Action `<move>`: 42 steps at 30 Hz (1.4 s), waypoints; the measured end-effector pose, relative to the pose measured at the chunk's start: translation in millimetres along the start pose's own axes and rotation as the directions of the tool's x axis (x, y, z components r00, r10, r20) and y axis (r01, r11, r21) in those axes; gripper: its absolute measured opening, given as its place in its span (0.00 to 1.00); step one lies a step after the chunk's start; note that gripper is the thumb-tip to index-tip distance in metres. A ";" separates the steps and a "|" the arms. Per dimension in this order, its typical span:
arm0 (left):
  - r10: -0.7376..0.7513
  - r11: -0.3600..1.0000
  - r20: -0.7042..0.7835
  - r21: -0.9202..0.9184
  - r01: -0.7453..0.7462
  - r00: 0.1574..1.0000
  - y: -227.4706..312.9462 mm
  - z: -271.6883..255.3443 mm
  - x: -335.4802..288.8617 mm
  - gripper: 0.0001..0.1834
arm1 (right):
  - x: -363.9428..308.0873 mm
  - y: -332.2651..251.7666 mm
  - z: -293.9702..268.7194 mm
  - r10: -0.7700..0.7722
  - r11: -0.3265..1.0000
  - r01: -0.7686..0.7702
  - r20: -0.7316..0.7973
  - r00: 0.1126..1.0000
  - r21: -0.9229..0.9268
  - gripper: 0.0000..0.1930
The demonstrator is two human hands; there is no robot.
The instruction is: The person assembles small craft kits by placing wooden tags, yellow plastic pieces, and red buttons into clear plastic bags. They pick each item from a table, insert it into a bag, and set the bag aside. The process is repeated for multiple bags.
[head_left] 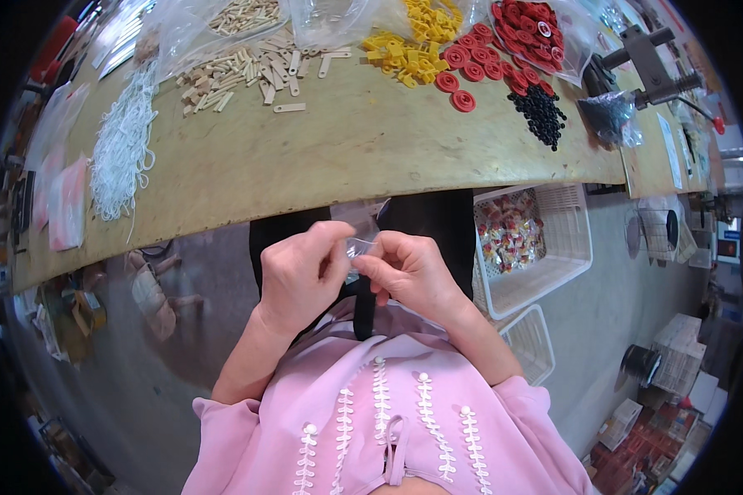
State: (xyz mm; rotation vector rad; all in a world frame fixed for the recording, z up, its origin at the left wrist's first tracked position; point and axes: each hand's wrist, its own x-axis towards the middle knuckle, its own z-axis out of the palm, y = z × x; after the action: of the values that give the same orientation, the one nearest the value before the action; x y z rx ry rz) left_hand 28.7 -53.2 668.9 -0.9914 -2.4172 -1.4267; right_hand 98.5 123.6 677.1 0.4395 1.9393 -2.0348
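Note:
Over my lap, just in front of the table's near edge, my two hands meet at a small clear plastic bag [357,247]. My left hand [301,268] is closed, its thumb and fingers pinching the bag's left side. From the other side my right hand [411,271] grips the bag with thumb and forefinger, the remaining fingers curled below. What the bag contains, if anything, is too small to make out.
On the table [305,157] lie white string loops [124,144], wooden pegs [223,78], flat wooden strips [276,78], yellow plastic parts [404,58], red discs [475,62] and black beads [539,115]. A white crate [565,247] holding small filled packets [512,235] stands beside my right leg. A metal clamp-like fixture [648,66] is at far right.

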 end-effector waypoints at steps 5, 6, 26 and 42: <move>0.188 0.965 0.253 0.130 -0.226 0.949 -7.2 -20.2 -1.1 0.08 | -0.1 0.0 2.0 -0.014 1.000 0.015 -0.110 0.994 0.013 0.12; 0.204 0.966 0.221 0.113 -0.232 0.954 -7.3 -20.1 -0.8 0.08 | -1.0 2.6 -5.5 -0.010 0.999 0.013 -0.091 0.996 0.034 0.10; -0.161 0.637 -0.289 0.700 0.323 0.944 -124.3 -162.7 29.1 0.16 | 2.3 -17.3 20.9 -0.652 0.319 0.698 0.386 0.652 -0.641 0.12; -0.314 0.863 -0.137 0.370 0.343 0.939 -75.4 -122.1 43.4 0.23 | 1.1 -8.2 13.9 -0.662 0.375 0.658 0.308 0.683 -0.653 0.14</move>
State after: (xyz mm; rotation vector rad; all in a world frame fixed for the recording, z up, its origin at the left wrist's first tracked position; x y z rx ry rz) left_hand -73.4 -158.7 699.0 -0.4411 -2.7567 -0.9690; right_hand 93.9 110.1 684.7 -0.6646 3.0180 -1.2771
